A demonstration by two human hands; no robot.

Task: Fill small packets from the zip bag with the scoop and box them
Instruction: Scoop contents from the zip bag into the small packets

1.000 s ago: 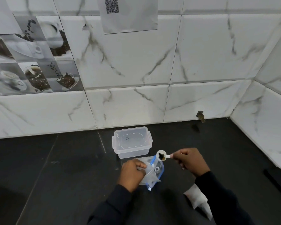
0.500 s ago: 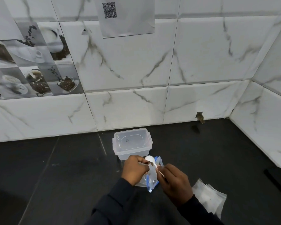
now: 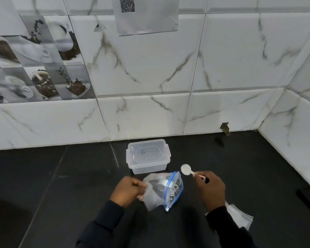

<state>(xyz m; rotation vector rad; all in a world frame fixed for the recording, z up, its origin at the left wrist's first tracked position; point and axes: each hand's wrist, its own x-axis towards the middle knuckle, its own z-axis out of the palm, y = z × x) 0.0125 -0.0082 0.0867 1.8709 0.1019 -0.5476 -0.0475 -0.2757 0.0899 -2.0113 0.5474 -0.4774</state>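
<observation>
My left hand (image 3: 128, 191) pinches the edge of a clear small packet (image 3: 151, 193), holding it just above the black counter. Right beside it sits the zip bag (image 3: 174, 191) with its blue strip; the two overlap, so I cannot tell where one ends. My right hand (image 3: 210, 189) grips the handle of a white scoop (image 3: 186, 169). Its bowl hovers just above and to the right of the bag and looks empty. A clear plastic box (image 3: 148, 156) with its lid on stands right behind the bag.
A stack of empty clear packets (image 3: 240, 217) lies at the lower right, partly hidden by my right sleeve. The black counter (image 3: 61, 185) meets the tiled wall (image 3: 150, 113) behind the box and another tiled wall on the right.
One second ago the scoop held dark grains over the bag. It then tipped down at the packet in my left hand. Now it has drawn back to the right and looks empty.
</observation>
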